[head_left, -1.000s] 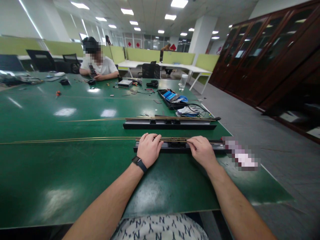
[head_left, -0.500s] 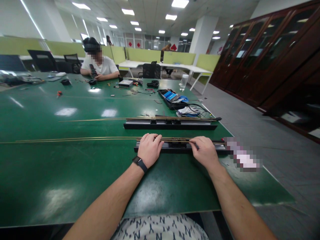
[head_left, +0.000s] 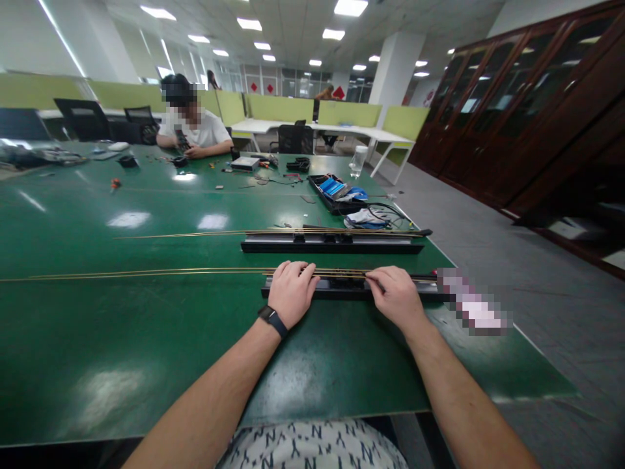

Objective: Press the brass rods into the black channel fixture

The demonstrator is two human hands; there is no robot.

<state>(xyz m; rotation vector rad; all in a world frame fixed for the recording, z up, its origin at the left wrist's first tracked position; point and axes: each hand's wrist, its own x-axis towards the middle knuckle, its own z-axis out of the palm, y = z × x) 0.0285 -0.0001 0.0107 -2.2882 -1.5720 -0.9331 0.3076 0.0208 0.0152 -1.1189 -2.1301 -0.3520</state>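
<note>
Across the near part of the green table (head_left: 146, 332) lies a long black-and-silver rail (head_left: 342, 293), with thin brass rods (head_left: 146, 272) along its top that run far out to the left. My left hand (head_left: 291, 293) is closed over the rods and the rail's left part, its fingertips hidden behind the far side. With thumb and fingers together, my right hand (head_left: 396, 294) pinches the rods right of the rail's middle. Farther back is a second, similar rail (head_left: 332, 247), topped by more brass rods (head_left: 195, 234).
Behind the rails stand a black tray (head_left: 336, 207) of blue parts and a pair of gloves (head_left: 368, 218). A clear cup (head_left: 359, 161) stands near the right edge. A blurred patch (head_left: 471, 303) lies right of the near rail. Another person (head_left: 195, 133) sits across the table.
My right hand has shifted slightly left along the rods. My left hand stays where it was on the near rail.
</note>
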